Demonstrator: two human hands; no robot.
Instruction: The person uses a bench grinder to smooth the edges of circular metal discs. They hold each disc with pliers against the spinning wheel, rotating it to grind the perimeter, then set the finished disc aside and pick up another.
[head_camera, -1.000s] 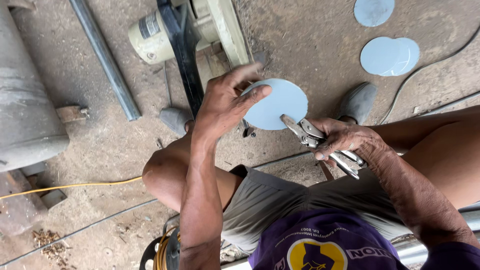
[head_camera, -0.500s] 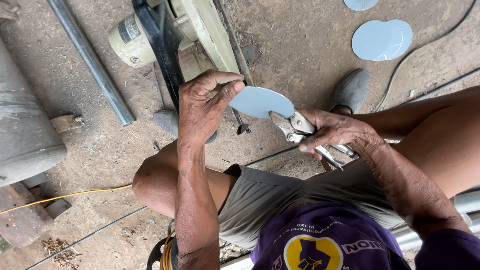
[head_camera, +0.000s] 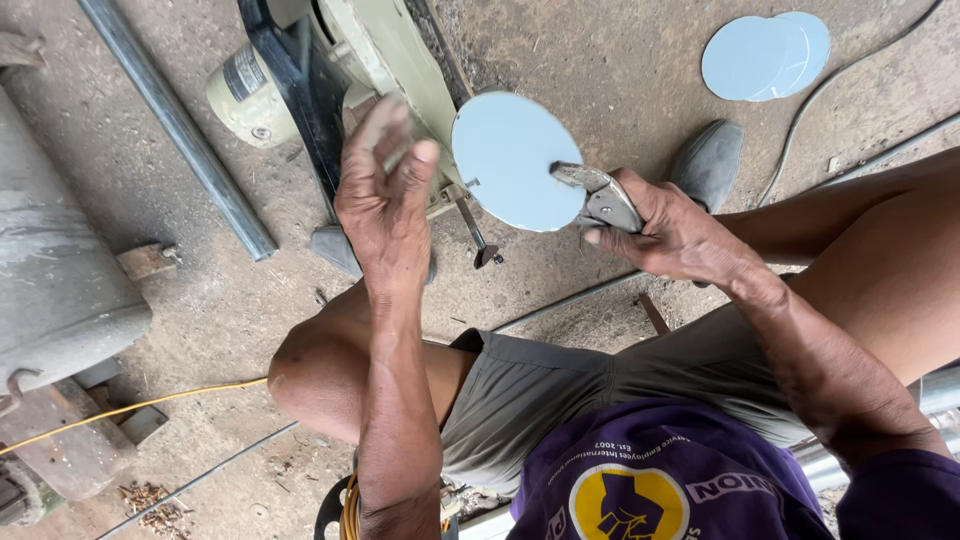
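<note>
- Now gripping a round pale-blue disc (head_camera: 515, 160) at its edge with pliers (head_camera: 595, 195), right hand (head_camera: 680, 235) closed on the handles.
- Left hand (head_camera: 385, 195) half open, empty, just beside the disc.
- Probably trimming or shaping; next calls for steadying the rim.

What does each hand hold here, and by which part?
The right hand grips metal pliers by the handles; their jaws clamp the edge of a pale blue disc. The left hand is open, holding nothing.
</note>
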